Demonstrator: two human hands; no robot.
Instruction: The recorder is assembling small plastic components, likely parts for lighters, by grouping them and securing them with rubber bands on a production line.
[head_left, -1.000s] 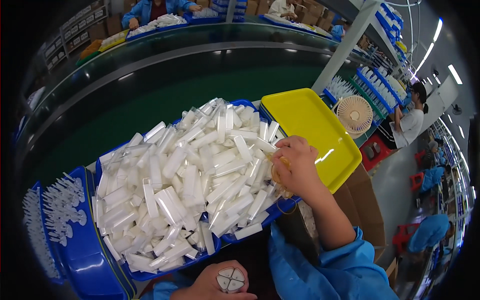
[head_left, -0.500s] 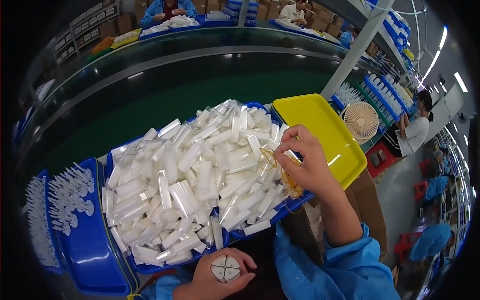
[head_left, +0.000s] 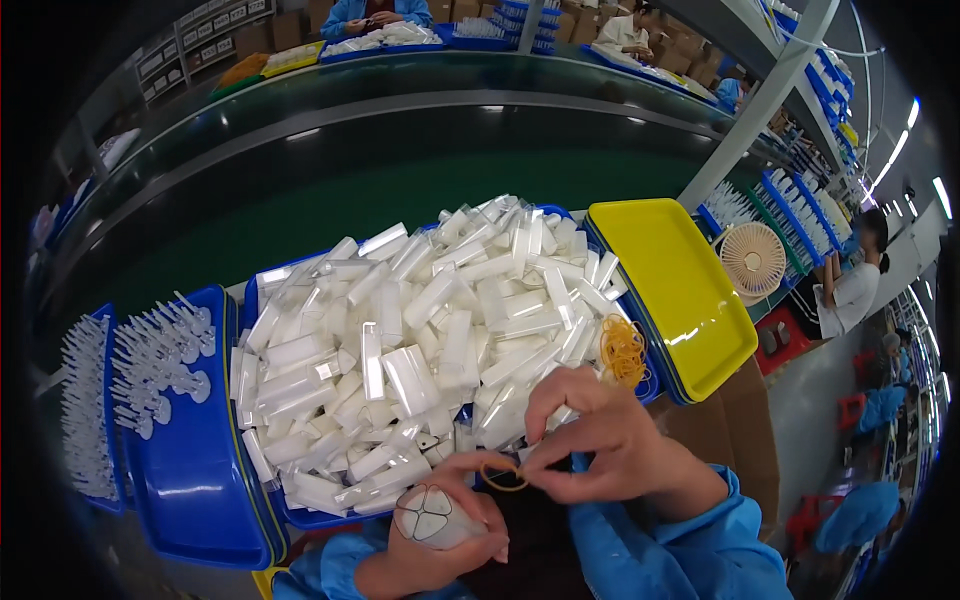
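My left hand (head_left: 412, 562) is closed around a bundle of white plastic pieces (head_left: 432, 518), its end facing up and showing wedge-shaped sections. To its right, my right hand (head_left: 605, 455) pinches a yellow rubber band (head_left: 505, 489). The band forms a loop beside the bundle, close to the left hand's fingers; whether it touches the bundle I cannot tell. Beyond both hands, a heap of white pieces in clear film (head_left: 455, 335) fills a blue tray (head_left: 312, 520). A tangle of yellow rubber bands (head_left: 624, 350) lies at that heap's right edge.
Stacked blue trays (head_left: 190, 480) at left carry upright white plastic parts (head_left: 160, 355). A yellow tray (head_left: 670, 290) tops a stack on the right, with a cardboard box (head_left: 745, 420) below it. A green conveyor belt (head_left: 350, 190) runs behind. Other people work farther off.
My right hand has come back from the rubber-band tangle toward my left hand, bringing one band. The left hand with the bundle has risen slightly and tilted. The whole view has shifted.
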